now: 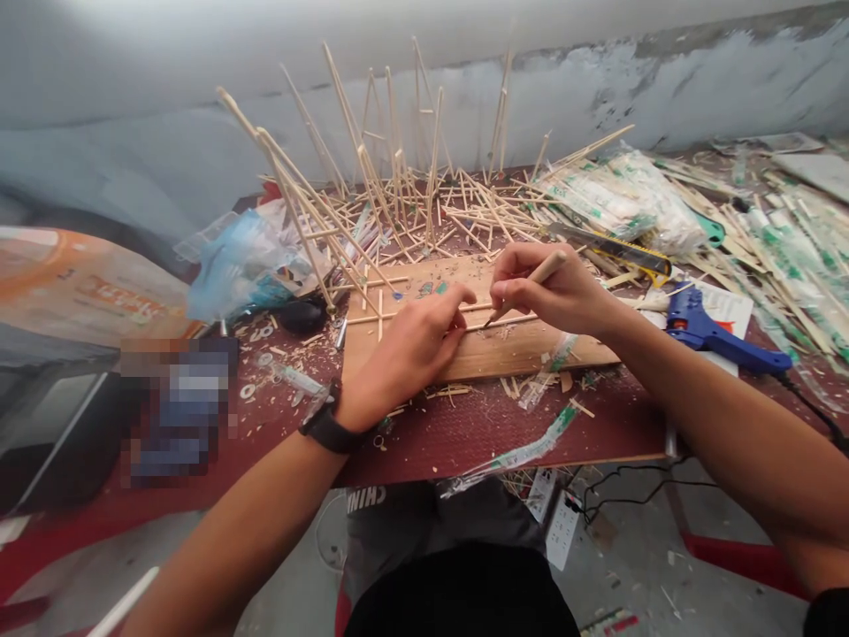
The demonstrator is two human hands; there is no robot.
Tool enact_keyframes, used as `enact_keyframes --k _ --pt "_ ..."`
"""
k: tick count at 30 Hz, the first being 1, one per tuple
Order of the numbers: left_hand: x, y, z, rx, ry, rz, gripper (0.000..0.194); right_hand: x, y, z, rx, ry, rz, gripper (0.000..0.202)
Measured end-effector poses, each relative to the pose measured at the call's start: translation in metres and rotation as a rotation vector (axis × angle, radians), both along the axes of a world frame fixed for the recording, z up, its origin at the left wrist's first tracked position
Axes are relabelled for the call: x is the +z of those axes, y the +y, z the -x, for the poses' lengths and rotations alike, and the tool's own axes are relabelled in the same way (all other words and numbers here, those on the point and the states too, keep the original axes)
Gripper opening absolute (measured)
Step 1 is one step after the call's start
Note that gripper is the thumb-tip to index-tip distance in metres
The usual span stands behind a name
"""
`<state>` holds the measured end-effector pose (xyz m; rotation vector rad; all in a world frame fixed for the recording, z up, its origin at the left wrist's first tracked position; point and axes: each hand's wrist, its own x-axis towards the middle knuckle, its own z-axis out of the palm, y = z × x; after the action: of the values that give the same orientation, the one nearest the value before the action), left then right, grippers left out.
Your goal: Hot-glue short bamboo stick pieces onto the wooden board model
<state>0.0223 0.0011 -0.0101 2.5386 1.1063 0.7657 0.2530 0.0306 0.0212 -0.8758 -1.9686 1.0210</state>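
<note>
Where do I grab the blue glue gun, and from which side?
I'd hold the glue gun by its slim handle, reaching down from above on the near side. It lies on its side, and the handle sticks out rightward from the chunky body, toward the black cord.

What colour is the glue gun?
The glue gun is blue; the head view shows it best.

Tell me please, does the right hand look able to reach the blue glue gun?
Probably yes: the blue glue gun lies to the right hand's right, with no tall obstacle visible between, though its fingers already hold a pencil.
</note>
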Motion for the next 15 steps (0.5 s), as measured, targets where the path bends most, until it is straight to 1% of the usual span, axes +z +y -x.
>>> enact_keyframes --k 5,8,11,15 --pt "0.0019 0.0002 -0.0007 -0.001 -0.016 0.045 0.032 -0.0013 0.0005 -0.0012 0.047 -0.007 -0.014 0.013" --pt "0.0029 0.0007 -0.0002 -0.002 -0.048 0.078 0.037 -0.001 0.0003 -0.0017 0.026 0.006 -0.016 0.011" --pt "0.0046 0.0019 0.0021 0.003 -0.13 0.087 0.037 -0.0008 0.0003 -0.0025 0.01 -0.005 -0.01 0.012" --pt "0.0099 0.003 0.0054 0.076 -0.243 0.08 0.034 -0.0004 0.0007 -0.0034 0.022 -0.019 0.003 0.013"
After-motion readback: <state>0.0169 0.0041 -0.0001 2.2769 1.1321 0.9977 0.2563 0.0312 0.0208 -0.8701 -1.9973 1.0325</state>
